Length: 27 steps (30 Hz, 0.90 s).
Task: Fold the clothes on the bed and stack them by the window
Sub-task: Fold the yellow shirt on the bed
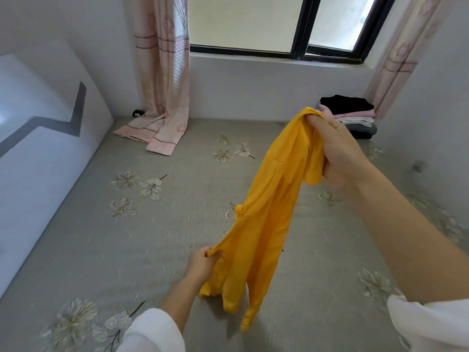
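A yellow garment (269, 212) hangs crumpled in the air over the bed (152, 237). My right hand (340, 151) grips its upper end, raised at the right. My left hand (203, 262) pinches a lower edge of the same garment, nearer to me. The garment's loose ends dangle just above the sheet. A stack of folded clothes (352, 115), black on top, then pink, white and dark grey, sits on the bed's far right corner below the window (279, 24).
The bed has a grey sheet with pale flower prints. A white padded headboard (38, 148) runs along the left. Pink curtains (162, 80) hang at both sides of the window, the left one pooling on the bed.
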Each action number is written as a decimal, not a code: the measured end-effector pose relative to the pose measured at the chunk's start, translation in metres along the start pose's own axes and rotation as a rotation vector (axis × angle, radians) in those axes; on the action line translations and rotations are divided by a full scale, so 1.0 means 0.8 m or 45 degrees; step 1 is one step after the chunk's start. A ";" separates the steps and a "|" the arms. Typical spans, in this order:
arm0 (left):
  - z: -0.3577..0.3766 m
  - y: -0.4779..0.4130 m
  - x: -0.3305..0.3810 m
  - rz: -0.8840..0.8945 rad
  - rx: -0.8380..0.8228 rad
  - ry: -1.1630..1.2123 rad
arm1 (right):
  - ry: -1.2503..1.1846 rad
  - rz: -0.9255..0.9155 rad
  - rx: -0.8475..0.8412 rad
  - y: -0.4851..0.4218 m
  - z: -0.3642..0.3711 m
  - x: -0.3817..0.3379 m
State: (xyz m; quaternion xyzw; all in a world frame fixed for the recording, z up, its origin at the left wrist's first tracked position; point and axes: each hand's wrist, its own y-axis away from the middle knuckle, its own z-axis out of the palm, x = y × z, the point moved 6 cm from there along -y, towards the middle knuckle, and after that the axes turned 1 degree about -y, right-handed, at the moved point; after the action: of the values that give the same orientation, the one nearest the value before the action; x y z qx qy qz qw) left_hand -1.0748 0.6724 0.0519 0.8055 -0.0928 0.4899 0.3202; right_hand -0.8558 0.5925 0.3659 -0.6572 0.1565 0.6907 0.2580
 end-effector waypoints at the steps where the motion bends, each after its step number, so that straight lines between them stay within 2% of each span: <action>1: -0.010 -0.003 -0.003 -0.014 0.028 0.017 | -0.046 0.037 0.090 0.000 -0.019 0.004; 4: -0.057 -0.011 -0.003 -0.015 0.172 0.109 | -0.042 0.224 0.462 0.009 -0.082 0.026; 7: -0.105 -0.021 0.029 0.103 0.211 0.096 | 0.108 0.355 0.692 0.010 -0.140 0.062; 11: -0.151 -0.035 0.096 0.250 -0.043 -0.344 | 0.228 0.434 0.858 -0.008 -0.190 0.107; 13: -0.166 -0.046 0.122 0.263 -0.208 -0.657 | 0.328 0.485 0.847 -0.023 -0.204 0.128; 15: -0.182 -0.064 0.144 0.241 -0.286 -1.035 | 0.263 0.560 0.787 -0.044 -0.209 0.150; 16: -0.192 -0.074 0.156 0.229 -0.244 -1.221 | 0.200 0.598 0.769 -0.055 -0.209 0.158; 18: -0.219 -0.093 0.187 0.196 0.031 -1.451 | 0.072 0.634 0.766 -0.080 -0.208 0.167; 21: -0.266 -0.107 0.236 0.182 0.582 -1.293 | -0.150 0.568 0.758 -0.123 -0.201 0.166; 23: -0.290 -0.107 0.265 0.259 0.814 -1.027 | -0.284 0.463 0.708 -0.149 -0.193 0.151; 25: -0.303 -0.106 0.288 0.293 0.899 -0.621 | -0.391 0.340 0.608 -0.171 -0.183 0.130; 27: -0.302 -0.106 0.296 0.224 0.831 0.003 | -0.495 0.220 0.519 -0.185 -0.174 0.109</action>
State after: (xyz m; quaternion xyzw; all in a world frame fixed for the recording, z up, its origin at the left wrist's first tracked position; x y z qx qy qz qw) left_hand -1.0928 0.9237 0.2926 0.8538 0.0001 0.5206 0.0018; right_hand -0.6579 0.6491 0.2855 -0.4315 0.2949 0.7773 0.3501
